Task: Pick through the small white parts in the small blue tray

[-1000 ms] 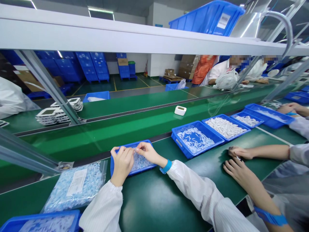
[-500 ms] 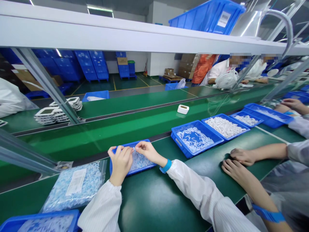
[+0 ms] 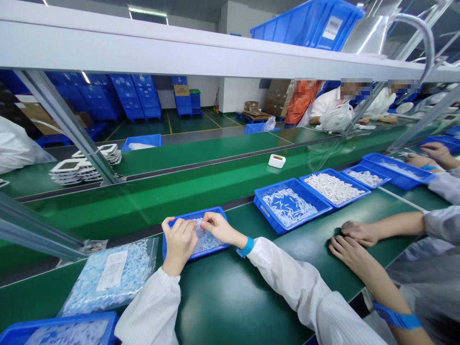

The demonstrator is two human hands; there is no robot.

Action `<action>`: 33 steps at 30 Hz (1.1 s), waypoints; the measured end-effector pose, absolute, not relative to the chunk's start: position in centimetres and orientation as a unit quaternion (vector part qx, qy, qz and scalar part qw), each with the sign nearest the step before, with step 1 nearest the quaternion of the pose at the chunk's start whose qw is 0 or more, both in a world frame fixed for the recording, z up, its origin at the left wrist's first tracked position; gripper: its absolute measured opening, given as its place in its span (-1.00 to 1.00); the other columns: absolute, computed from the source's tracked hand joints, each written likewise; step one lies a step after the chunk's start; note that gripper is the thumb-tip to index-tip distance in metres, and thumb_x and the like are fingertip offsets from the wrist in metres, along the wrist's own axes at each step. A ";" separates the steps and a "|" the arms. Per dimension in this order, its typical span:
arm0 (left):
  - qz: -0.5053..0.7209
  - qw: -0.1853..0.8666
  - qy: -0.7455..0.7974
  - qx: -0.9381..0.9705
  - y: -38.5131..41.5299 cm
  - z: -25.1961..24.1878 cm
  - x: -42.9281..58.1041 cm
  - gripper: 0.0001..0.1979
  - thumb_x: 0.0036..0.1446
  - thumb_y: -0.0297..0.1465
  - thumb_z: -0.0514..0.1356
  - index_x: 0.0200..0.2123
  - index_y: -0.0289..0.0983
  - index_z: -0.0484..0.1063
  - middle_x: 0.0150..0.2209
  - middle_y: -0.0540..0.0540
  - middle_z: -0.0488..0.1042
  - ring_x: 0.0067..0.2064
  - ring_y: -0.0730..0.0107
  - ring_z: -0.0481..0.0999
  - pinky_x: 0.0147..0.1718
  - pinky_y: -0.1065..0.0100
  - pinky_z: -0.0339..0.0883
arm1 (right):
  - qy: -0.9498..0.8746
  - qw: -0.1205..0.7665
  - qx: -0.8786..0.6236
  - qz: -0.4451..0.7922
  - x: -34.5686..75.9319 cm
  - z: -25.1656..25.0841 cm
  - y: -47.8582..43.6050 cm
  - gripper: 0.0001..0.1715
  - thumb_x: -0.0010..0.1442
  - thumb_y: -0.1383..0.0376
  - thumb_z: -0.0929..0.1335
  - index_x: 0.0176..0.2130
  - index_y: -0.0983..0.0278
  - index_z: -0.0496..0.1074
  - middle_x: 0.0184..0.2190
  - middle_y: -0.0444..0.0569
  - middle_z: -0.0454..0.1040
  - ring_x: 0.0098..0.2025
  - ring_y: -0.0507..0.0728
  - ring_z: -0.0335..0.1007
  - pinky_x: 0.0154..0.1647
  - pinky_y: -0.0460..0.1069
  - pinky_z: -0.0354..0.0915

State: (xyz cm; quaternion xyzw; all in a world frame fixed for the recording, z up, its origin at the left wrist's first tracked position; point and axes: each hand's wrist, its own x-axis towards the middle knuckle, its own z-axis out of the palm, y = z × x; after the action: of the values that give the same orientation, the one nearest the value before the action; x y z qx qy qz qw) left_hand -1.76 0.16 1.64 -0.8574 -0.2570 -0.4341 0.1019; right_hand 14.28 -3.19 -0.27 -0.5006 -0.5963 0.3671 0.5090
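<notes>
Over a blue tray (image 3: pixel 212 253) of small pale-blue and white pieces, both hands are close together. My left hand (image 3: pixel 179 242) is at the tray's left side with its fingers curled; whatever it holds is too small to name. My right hand (image 3: pixel 221 229), with a blue band at its wrist, has thumb and index finger pinched above the pieces, and what lies between them cannot be made out. A clear bag (image 3: pixel 138 273) of light-blue pieces with a white label lies left of the tray.
Blue trays (image 3: pixel 278 227) of white pieces stand to the right, near a co-worker's resting hands (image 3: pixel 359 244). Another blue tray (image 3: pixel 111 330) is at lower left. A white device (image 3: pixel 276 161) sits on the green belt (image 3: pixel 201 182). A metal post (image 3: pixel 77 124) rises at left.
The white device has moved slightly right along the belt. My right hand has shifted a little, its fingertips slightly lower. My left hand has barely moved.
</notes>
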 end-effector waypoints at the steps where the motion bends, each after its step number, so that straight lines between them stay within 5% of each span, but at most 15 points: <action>1: -0.434 0.100 -0.255 -0.858 0.1 1.6 -1.7 -0.83 0.10 -0.57 0.07 -0.37 -0.24 0.42 -0.41 -0.01 0.56 -0.39 0.37 0.43 -0.05 0.05 0.04 | -0.604 0.503 -0.503 0.359 14.2 -0.3 -3.2 -0.79 0.19 0.26 0.31 -0.44 0.31 0.32 -0.47 -0.09 0.43 -0.36 0.04 0.33 -0.29 -0.06 0.25; 23: -0.415 0.114 -0.200 -0.880 0.4 1.1 -1.7 -0.78 0.05 -0.62 0.01 -0.40 -0.25 0.39 -0.43 -0.04 0.53 -0.38 0.37 0.42 -0.04 0.03 0.10 | -0.682 0.409 -0.576 0.193 13.6 0.5 -4.0 -0.84 0.15 0.47 0.24 -0.44 0.28 0.27 -0.57 -0.19 0.28 -0.48 0.01 0.19 -0.41 -0.11 0.05; 33: -0.406 0.087 -0.222 -0.882 0.7 1.0 -1.7 -0.76 0.08 -0.61 0.01 -0.29 -0.26 0.40 -0.31 -0.08 0.55 -0.29 0.30 0.43 -0.07 0.06 0.07 | -0.638 0.469 -0.559 0.246 13.4 0.6 -3.6 -0.85 0.18 0.39 0.24 -0.45 0.28 0.25 -0.53 -0.18 0.28 -0.45 0.01 0.20 -0.42 -0.12 0.09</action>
State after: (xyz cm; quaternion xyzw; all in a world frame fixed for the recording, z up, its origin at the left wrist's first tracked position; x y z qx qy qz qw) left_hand -1.70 0.71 0.95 -0.8823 -0.2216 -0.4061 0.0872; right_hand 13.45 -3.61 0.63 -0.5587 -0.6381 0.2464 0.4691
